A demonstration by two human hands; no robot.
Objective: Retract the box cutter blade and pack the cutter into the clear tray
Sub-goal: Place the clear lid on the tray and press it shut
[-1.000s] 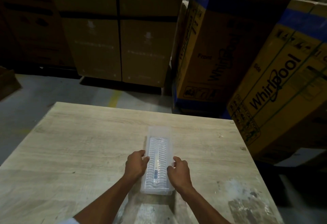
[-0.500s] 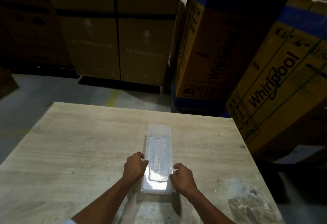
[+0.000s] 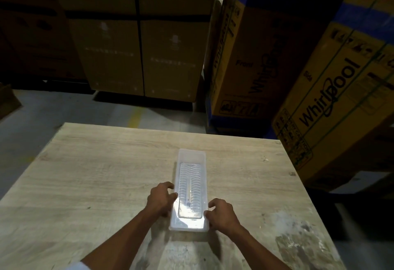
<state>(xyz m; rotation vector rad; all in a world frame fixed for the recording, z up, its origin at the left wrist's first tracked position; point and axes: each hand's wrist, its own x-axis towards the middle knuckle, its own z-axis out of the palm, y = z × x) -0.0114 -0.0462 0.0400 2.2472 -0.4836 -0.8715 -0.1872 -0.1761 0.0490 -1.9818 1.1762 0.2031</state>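
A long clear tray lies lengthwise on the wooden table, with a bright glare on its near end. Its floor is ribbed. A slim pale object with a small dark spot, apparently the box cutter, lies along the tray's middle; its blade cannot be made out. My left hand presses its fingertips against the tray's left wall. My right hand holds the right wall by the near corner, fingers curled.
Large cardboard appliance boxes stand close behind the table's far right corner. Brown cartons are stacked farther back across a concrete floor. The table's near right surface has pale worn patches.
My right hand has slid slightly back along the tray wall to the near corner. The tray and my left hand have barely moved.
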